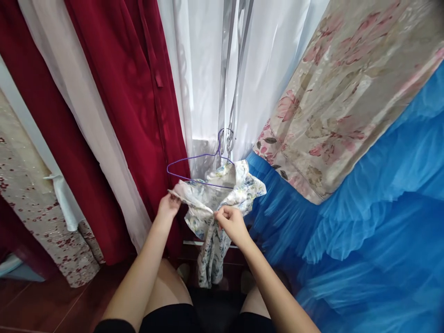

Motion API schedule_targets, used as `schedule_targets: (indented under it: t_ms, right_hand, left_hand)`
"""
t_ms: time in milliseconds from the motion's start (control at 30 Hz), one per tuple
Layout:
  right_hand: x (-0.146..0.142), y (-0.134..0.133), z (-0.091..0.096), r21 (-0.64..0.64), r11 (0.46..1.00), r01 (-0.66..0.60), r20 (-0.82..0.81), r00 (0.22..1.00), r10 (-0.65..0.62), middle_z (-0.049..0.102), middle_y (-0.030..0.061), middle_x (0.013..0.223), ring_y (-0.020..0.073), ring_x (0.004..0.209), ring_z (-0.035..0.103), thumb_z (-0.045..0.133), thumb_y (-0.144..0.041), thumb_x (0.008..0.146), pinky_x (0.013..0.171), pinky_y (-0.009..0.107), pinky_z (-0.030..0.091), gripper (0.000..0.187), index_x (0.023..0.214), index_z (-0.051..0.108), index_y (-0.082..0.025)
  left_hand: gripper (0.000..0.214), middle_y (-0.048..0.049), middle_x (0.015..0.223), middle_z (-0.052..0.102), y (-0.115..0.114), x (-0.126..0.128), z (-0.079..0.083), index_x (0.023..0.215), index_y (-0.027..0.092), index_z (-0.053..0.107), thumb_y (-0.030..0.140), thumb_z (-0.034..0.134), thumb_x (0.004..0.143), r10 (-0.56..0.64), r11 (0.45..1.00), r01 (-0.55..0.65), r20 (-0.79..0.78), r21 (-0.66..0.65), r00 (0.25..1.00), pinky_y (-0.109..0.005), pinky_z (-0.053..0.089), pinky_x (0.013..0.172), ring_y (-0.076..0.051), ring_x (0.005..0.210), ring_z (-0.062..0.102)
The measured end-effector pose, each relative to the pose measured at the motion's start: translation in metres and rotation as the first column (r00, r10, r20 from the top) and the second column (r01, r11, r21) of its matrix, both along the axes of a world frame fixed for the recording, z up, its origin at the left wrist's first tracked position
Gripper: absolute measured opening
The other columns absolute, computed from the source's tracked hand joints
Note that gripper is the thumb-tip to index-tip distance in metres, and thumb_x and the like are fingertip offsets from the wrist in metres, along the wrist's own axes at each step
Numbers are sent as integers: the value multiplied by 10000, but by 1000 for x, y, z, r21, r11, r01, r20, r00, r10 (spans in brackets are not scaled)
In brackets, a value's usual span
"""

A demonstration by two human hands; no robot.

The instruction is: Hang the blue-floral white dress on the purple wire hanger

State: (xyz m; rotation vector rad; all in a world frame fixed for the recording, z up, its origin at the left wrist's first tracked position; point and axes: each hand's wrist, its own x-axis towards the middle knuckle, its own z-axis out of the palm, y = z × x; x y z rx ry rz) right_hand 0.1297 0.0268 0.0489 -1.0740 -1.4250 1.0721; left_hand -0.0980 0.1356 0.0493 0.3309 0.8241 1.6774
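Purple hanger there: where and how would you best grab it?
Probably pinch the purple hanger by its bare corner on the left, coming from the left: that end juts out clear of the white floral garment, which hides the right end. The left hand is just below, though holding the garment's edge.

Single head-worn view, facing forward and down, close above the hands (230, 223)

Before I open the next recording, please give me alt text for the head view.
A person's left hand and right hand pinch a pale floral-print garment that hides one end of a purple hanger. White fabric hangs behind; dark red fabric is at left, and a floral cloth and blue ruffled fabric at right.
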Motion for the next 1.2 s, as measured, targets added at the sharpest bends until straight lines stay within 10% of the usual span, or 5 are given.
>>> schedule_targets:
  t_ms: [233,467,733,933,1200]
  right_hand:
    - [46,-20,-60,-125,989,76,168,984,-55,601,-10,556,144,525,523,603,-304,820,561,266,387,185,678,594,-186]
    - [48,-39,-14,23,975,-222,84,972,220,663,26,945,199,866,584,673,-310,849,790,309,462,170,965,668,-187]
    - [95,-60,18,-225,945,-236,-330,931,154,614,0,733,138,657,531,708,-497,850,676,270,447,344,838,629,-162]
    - [180,-45,54,-168,963,-213,159,958,239,559,-19,612,97,528,426,731,-452,826,508,226,296,332,723,656,-145]
    - [226,87,94,88,988,124,63,990,-130,609,-44,594,130,572,513,747,-314,627,560,244,372,166,646,647,-182]
  left_hand:
    - [55,-35,808,651,-61,61,-16,889,153,624,205,639,901,-383,904,407,-176,133,907,-332,534,886,-179,864,674]
    - [220,-71,1027,602,-113,117,42,962,183,680,373,568,976,8,653,706,-935,274,356,-329,440,969,-209,1002,579]
    - [424,-78,1126,645,-137,114,-9,1245,196,570,512,533,964,-335,365,926,-942,-100,31,-340,468,928,-248,1048,595]
    - [428,24,639,493,-126,77,-42,683,147,582,502,575,922,-235,557,777,-953,-294,-192,-240,308,576,-122,628,440]
    - [451,33,641,380,-103,54,23,656,159,467,488,539,955,-39,753,656,-991,57,131,-232,278,567,-101,619,360]
